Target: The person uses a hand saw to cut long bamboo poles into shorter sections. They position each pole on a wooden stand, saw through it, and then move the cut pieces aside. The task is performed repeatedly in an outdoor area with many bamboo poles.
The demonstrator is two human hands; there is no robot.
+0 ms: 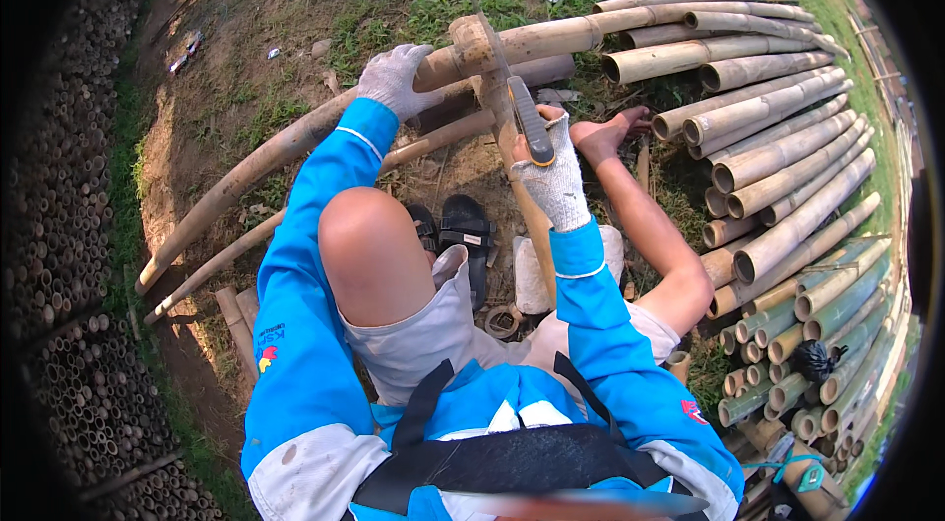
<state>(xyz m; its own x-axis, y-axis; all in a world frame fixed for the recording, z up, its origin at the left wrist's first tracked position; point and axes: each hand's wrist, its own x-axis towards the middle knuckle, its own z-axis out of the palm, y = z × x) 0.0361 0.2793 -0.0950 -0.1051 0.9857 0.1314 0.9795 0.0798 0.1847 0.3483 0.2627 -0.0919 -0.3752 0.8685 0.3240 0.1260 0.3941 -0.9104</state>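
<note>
My left hand [394, 81], in a whitish knit glove, grips a long tan bamboo pole [295, 139] just left of a short upright bamboo support [472, 43]. My right hand [553, 177], gloved as well, is closed round the dark grey and yellow handle of a handsaw [532, 122]. The thin saw blade points up and away, lying across the pole right beside the support. Whether its teeth have cut into the bamboo I cannot tell. A thinner bamboo pole [433, 139] lies below the long one.
Stacked tan bamboo poles [787, 127] fill the right side, with greener poles [847, 295] nearer me. At far left lies a mass of cut bamboo, ends showing [69, 196]. A whitish block [532, 275] and a black sandal [468, 226] are on the ground below my hands.
</note>
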